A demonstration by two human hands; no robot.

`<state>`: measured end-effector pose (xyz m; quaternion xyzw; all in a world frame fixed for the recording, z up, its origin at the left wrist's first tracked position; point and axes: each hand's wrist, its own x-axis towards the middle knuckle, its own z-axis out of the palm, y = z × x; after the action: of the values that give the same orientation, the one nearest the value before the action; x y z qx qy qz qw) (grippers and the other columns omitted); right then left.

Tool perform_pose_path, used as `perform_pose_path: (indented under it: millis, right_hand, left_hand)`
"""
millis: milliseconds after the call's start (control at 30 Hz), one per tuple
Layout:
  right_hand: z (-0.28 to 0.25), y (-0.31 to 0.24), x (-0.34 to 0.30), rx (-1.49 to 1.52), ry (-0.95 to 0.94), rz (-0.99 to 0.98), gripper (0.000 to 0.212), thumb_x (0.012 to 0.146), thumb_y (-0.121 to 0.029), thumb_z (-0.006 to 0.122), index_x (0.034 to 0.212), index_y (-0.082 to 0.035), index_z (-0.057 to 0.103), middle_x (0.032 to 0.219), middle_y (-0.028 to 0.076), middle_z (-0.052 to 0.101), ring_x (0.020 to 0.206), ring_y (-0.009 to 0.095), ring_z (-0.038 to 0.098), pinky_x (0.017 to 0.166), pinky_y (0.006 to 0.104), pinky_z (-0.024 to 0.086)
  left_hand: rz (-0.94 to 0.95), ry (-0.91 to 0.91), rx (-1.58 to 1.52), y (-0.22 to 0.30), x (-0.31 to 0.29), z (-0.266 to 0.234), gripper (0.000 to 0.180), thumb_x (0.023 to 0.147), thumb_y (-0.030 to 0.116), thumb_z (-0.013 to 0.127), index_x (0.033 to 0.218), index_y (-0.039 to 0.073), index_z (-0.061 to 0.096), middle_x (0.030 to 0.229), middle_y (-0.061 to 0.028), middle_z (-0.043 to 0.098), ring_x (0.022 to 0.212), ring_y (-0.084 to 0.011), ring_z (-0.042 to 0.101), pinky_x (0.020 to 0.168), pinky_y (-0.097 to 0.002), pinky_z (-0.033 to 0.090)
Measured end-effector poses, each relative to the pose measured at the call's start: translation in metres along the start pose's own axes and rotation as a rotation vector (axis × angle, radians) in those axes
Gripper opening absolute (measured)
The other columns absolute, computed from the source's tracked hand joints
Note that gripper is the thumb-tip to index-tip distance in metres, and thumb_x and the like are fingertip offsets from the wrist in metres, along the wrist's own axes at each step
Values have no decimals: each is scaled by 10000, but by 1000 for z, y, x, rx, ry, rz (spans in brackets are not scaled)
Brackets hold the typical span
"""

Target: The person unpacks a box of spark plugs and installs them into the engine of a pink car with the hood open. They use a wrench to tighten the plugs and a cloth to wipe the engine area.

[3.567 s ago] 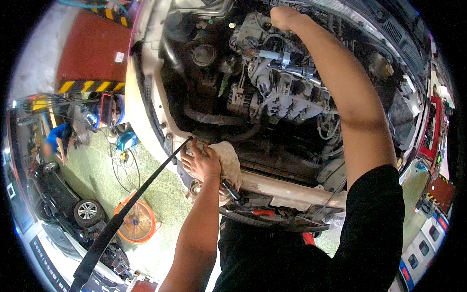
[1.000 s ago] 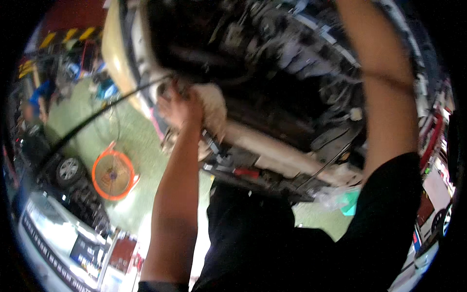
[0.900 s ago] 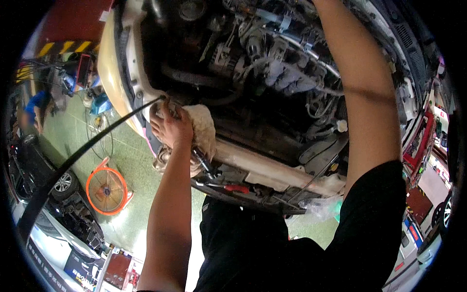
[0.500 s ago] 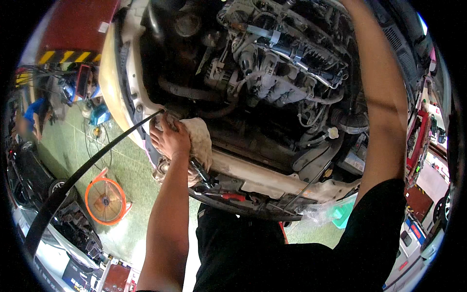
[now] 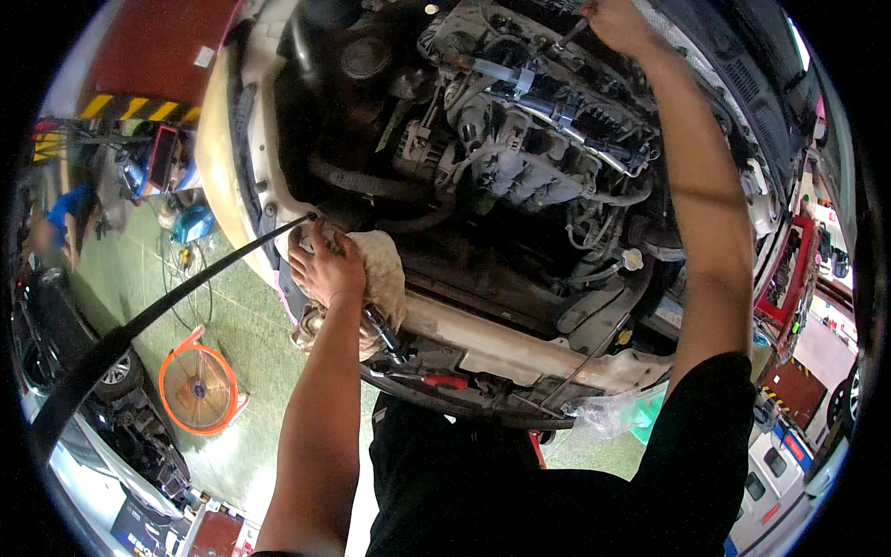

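My left hand point(image 5: 327, 266) leans on a stained, pale rag point(image 5: 380, 269) bunched over the front left edge of the engine bay. Its fingers are spread, and a black rod point(image 5: 209, 271) ends beside them. At the far side of the engine point(image 5: 529, 121), my right hand point(image 5: 624, 26) is closed around a slim metal tool point(image 5: 571, 35); its exact kind cannot be made out. Part of that hand is cut off by the upper rim. Below the rag, a black and silver tool point(image 5: 382, 332) lies near a red-handled tool point(image 5: 444, 381) on the front edge.
The pale front crossmember point(image 5: 492, 348) runs between my body and the engine. A thin metal rod point(image 5: 589, 362) slants across it at the right, near clear plastic wrap point(image 5: 599, 416). On the green floor at left stands an orange round fan point(image 5: 198, 392).
My right hand has come into view at the top, with the slim tool in it, as the view shifted slightly. My left hand stays on the rag.
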<state>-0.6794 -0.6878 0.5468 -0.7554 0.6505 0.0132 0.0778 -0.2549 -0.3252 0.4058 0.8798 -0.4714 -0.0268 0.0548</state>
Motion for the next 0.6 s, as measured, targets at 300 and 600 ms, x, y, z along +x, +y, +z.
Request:
perform_pose_path:
  millis: [300,600]
  right_hand:
    - [30,-1,27,-229,-316,-145,220,969,-88,530,1070,39,678,926,198,660,771,327,614,730,519,497]
    - [71,-2,34,136,-166,116,357,1026,-252,491,1217,-17,679,1324,217,637,1089,365,664,918,507,543]
  left_hand:
    - [43,12,6,7,0,-2,463,943,410,591,1385,273,580,1472,-119,439,1367,-338,417,1066,-493,378]
    - [24,17,136,0,0,10,511,950,437,608,1420,238,576,1473,-155,428,1358,-354,430,1098,-519,382]
